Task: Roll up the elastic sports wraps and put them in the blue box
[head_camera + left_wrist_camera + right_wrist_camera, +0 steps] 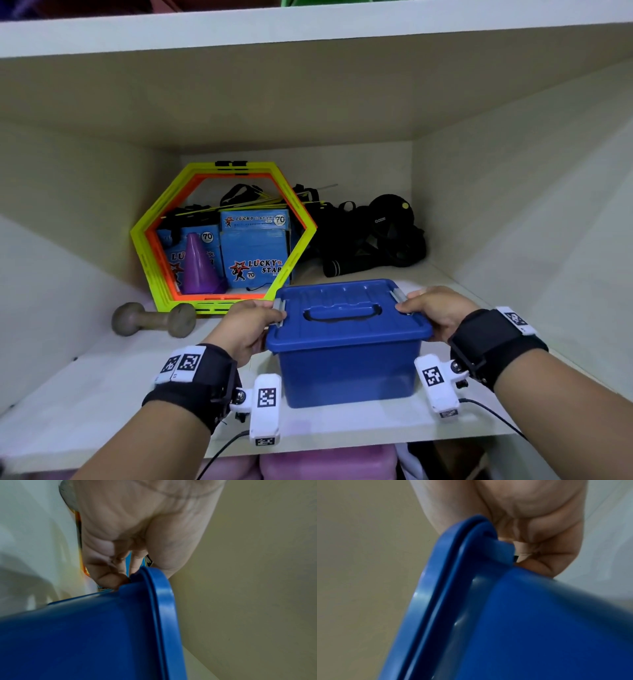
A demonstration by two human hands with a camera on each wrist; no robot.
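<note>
**Blue box held at both ends on a crowded storage shelf**

Pale laminate shelving (102, 394) frames the scene, a deep cubby whose back is packed with sports gear. Near its front edge sits the blue box (346, 370), lid (342, 308) on and carry handle folded flat. A person's left hand (248, 329) grips the box's left end, thumb over the lid's edge beside the grey latch (280, 310); the left wrist view shows the fingers (109, 578) curled under the rim. The right hand (433, 311) mirrors it on the opposite end, fingers (537, 566) hooked beneath the rim there. Both hands are closed firmly on the box.

No elastic wraps can be picked out with certainty; a dark tangle of straps (370, 236) lies at the back right, well apart from the box, and whether any wraps are already inside cannot be told.

Behind the box stand a yellow-and-orange hexagon frame (222, 236), blue cartons (255, 253) and a purple cone (198, 267); a small dumbbell (154, 320) lies to the left.

The risks look modest: if the latches are not fastened, lifting by the rim could pop the lid loose, and pushing the box deeper could topple the leaning hexagon frame or nudge the dumbbell into a roll.
</note>
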